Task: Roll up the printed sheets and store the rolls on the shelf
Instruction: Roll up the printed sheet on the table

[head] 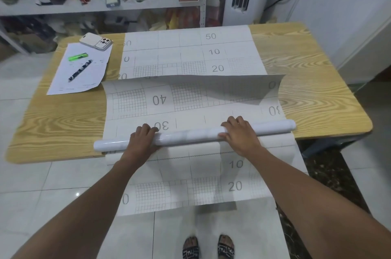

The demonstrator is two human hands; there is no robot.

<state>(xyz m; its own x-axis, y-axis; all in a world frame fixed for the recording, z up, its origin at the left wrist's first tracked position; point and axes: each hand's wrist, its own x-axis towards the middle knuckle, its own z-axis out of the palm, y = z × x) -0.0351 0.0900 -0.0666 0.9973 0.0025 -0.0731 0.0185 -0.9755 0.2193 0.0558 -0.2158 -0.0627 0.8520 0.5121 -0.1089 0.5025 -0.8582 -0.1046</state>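
Wood-grain bench (306, 81) stands before a cluttered shelf (101, 5) at 12 o'clock. On the bench a printed sheet (190, 55) with grid squares and numerals lies flat, running from the far edge toward the person. A partly formed roll (190, 135) lies crosswise near the bench's 6 o'clock edge. The left hand (141, 138) presses on the roll, fingers curled over its top; the right hand (239, 133) does likewise toward 3 o'clock. A loose fold of sheet rises just beyond the roll, and more sheet hangs off the near edge toward the floor.

Judgement: rolling is in progress, with much sheet unrolled. No finished roll is identifiable on the shelf; storage remains outstanding. A phone (96, 41), pen (80, 70) and lighter (77, 57) rest at 10 o'clock.
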